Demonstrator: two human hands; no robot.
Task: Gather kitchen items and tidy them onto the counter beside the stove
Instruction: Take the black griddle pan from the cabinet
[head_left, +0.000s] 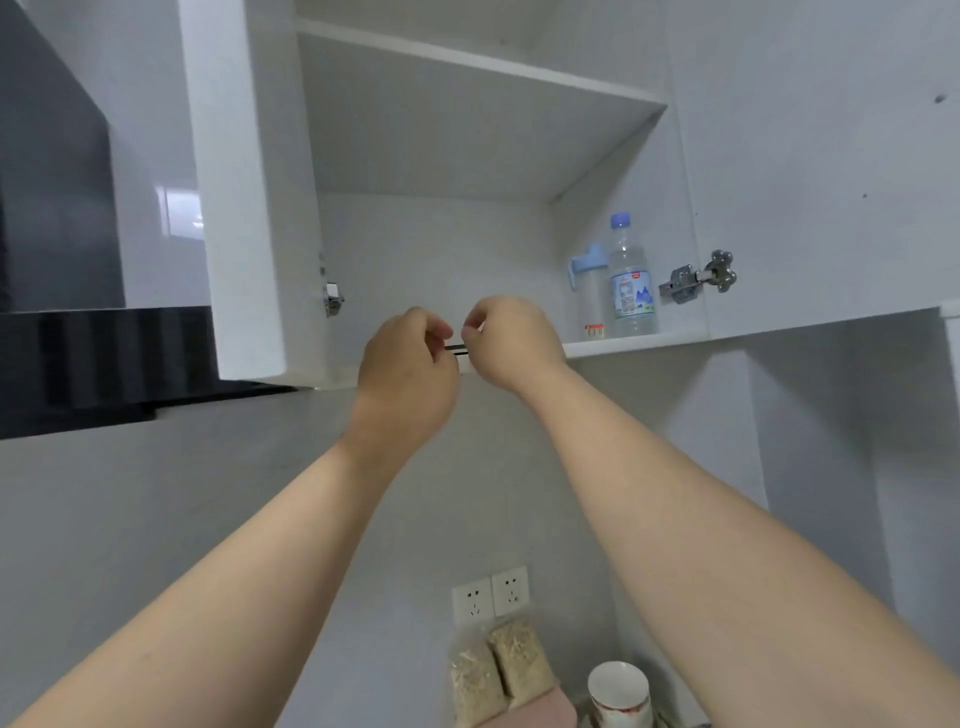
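both hands are raised to the front edge of an open wall cabinet (249, 208). the left hand (408, 364) and the right hand (506, 340) sit close together, almost touching, at the lip of the lower shelf (639, 340). the fingers of both are curled inward. between them is a small item (458, 351), a thin dark strip with white beneath it. each hand pinches one end of it with fingertips and thumb. what the item is cannot be told, since the hands cover most of it. it lies level with the shelf edge, about midway along the cabinet opening.

further right on the same shelf, well apart from the hands, stands an upright clear water bottle (631, 280) with a blue cap. just beside it on the left is a clear container with a blue lid (589, 291). a metal hinge (696, 278) is fixed to the cabinet's right wall near the bottle. the upper shelf (467, 57) shows only its underside.

a black range hood (78, 358) adjoins the cabinet on the left. below, on the grey wall, is a pair of white sockets (491, 597). under them two clear bags of grain (498, 670) lean side by side. a white cup (618, 693) stands upright just to their right, partly behind the right forearm.
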